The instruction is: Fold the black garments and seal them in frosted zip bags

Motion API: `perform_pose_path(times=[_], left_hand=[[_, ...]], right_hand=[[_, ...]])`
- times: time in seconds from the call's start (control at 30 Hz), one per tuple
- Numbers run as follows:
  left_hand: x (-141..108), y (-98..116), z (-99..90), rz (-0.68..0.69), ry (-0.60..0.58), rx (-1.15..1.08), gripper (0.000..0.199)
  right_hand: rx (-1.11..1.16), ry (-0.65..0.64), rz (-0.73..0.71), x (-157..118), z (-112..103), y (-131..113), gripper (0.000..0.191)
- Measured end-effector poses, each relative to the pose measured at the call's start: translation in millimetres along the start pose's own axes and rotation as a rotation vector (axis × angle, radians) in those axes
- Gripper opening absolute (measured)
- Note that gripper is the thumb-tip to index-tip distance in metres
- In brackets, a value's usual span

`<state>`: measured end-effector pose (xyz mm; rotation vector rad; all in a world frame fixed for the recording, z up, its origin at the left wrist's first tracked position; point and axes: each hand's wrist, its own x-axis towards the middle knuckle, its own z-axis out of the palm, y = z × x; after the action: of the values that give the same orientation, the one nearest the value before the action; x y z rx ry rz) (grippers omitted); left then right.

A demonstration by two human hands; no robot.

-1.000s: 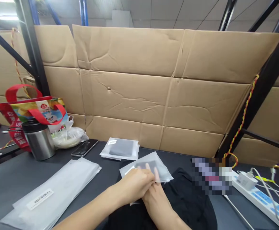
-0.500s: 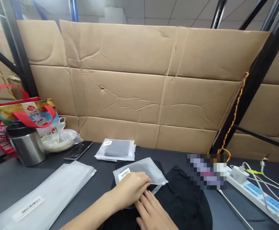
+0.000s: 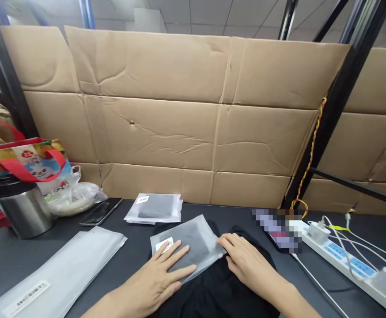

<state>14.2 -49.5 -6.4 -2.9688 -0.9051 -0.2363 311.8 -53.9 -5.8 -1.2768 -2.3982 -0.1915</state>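
left hand [image 3: 153, 276] lies flat and open on a frosted plastic bag [image 3: 188, 247], fingers spread, no closing grip. right hand [image 3: 249, 260] sits at the bag's right corner, fingers extended and nearly flat, fingertips against the plastic; grip is wide, not pinching. the bag holds a dark folded item and carries a white barcode label [image 3: 164, 244] under the left hand's fingertips. it rests tilted on a black garment [image 3: 216, 293] near the table's [image 3: 332, 291] front edge, about midway along it.

behind it, toward the back edge, lies a second frosted bag with a dark item [image 3: 155, 208]. a long flat frosted bag with a barcode label [image 3: 58, 276] lies at the front left corner. along the back left stand a steel flask [image 3: 22, 210], a red-handled printed tote bag [image 3: 27, 161] and a clear plastic bag of pale contents [image 3: 75, 198], with a smartphone [image 3: 100, 212] lying face up just beside it. a pixelated object [image 3: 275, 229] sits right of the garment, unreadable. a white power strip [image 3: 342, 265] with a plugged-in charger [image 3: 318, 232] lies at the right edge. a cardboard wall [image 3: 186, 110] stands behind the table.
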Motion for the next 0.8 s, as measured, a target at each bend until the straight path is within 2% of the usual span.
perform_pose_path(times=[0.1, 0.17, 0.2, 0.27, 0.37, 0.47, 0.57, 0.7, 0.8], left_hand=[[11, 10, -9.6, -0.008, 0.011, -0.020, 0.042], [31, 23, -12.3, -0.078, 0.022, -0.018, 0.025], [44, 31, -11.3, -0.120, 0.024, -0.007, 0.023], [73, 45, -4.6, -0.172, 0.005, 0.044, 0.024], [112, 57, 9.7, -0.149, -0.031, 0.083, 0.017], [125, 56, 16.7, -0.102, -0.052, 0.105, 0.018], [105, 48, 12.6, -0.081, -0.062, 0.126, 0.020], [47, 33, 0.7, -0.106, -0.111, 0.174, 0.023], [3, 22, -5.3, -0.181, -0.159, 0.188, 0.031]], right_hand=[[0.007, -0.016, 0.017, -1, 14, 11, 0.023], [0.047, 0.008, 0.046, -1, 23, 13, 0.018], [0.066, 0.023, 0.060, -1, 27, 13, 0.018], [0.087, 0.041, 0.079, -3, 31, 14, 0.018], [0.073, 0.044, 0.079, -5, 35, 16, 0.020], [0.054, 0.031, 0.074, -7, 34, 16, 0.023], [0.068, 0.014, 0.064, -7, 31, 14, 0.020], [0.104, 0.020, 0.063, -6, 28, 12, 0.020], [0.124, 0.029, 0.066, -6, 28, 13, 0.020]])
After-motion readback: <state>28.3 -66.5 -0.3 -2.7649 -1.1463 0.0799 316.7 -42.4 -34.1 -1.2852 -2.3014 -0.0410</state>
